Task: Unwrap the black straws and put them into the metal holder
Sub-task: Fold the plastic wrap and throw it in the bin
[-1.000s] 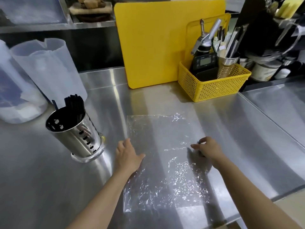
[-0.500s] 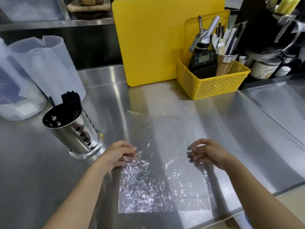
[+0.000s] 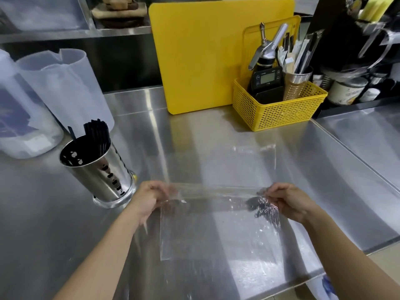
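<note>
A bundle of black straws (image 3: 97, 133) stands inside the perforated metal holder (image 3: 101, 172) at the left of the steel counter. A clear plastic wrapper (image 3: 218, 219) lies spread in front of me, empty, with its middle lifted into a fold. My left hand (image 3: 149, 199) pinches the wrapper's left edge just right of the holder's base. My right hand (image 3: 287, 200) pinches the wrapper's right edge, where the film is crinkled.
A yellow cutting board (image 3: 207, 50) leans against the back wall. Beside it a yellow basket (image 3: 281, 113) holds a scale, a dispenser and a cup of utensils. Translucent plastic jugs (image 3: 62, 89) stand behind the holder. The counter's front edge (image 3: 303, 282) runs close under the wrapper.
Both hands went from resting on the flat wrapper to pinching its side edges. They have lifted its middle off the counter into a fold.
</note>
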Demonstrator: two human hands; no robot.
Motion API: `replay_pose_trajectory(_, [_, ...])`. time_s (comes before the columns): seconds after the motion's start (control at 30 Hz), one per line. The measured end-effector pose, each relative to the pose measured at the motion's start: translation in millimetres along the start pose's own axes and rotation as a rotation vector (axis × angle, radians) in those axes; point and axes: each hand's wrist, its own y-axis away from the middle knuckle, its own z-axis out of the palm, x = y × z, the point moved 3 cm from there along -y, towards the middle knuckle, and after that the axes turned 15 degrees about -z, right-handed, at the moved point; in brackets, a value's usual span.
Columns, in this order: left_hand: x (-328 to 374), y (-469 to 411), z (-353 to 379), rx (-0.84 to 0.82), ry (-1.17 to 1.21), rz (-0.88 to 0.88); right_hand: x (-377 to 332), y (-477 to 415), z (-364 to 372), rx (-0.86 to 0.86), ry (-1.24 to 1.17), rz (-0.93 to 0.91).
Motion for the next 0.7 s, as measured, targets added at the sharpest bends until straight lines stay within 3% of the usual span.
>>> replay_pose_trajectory(0.17, [2.6, 2.5, 1.3, -0.072, 0.104, 0.042, -1.7, -5.6, -1.1, -0.010, 0.074, -0.025])
replay_pose_trajectory(0.3, [-2.6, 2.9, -1.4, -0.197, 0.266, -0.133, -5.4, -6.9, -5.9, 0.072, 0.093, -0.046])
replay_pose_trajectory(0.4, [-4.9, 7.2, 3.9, -0.079, 0.048, -0.174, -12.1, -6.4, -1.2, 0.091, 0.215, -0.105])
replay_pose_trajectory(0.5, [1.3, 10.7, 7.2, 0.093, -0.143, -0.071, -26.0, -8.9, 6.9, 0.083, 0.510, -0.289])
replay_pose_trajectory(0.6, [17.2, 16.5, 13.2, 0.074, -0.273, 0.047, -44.2, -9.2, 28.5, -0.076, 0.710, -0.393])
replay_pose_trajectory(0.7, [32.0, 20.8, 22.2, -0.013, -0.334, 0.106, -50.8, -11.2, 57.8, -0.360, 0.795, -0.342])
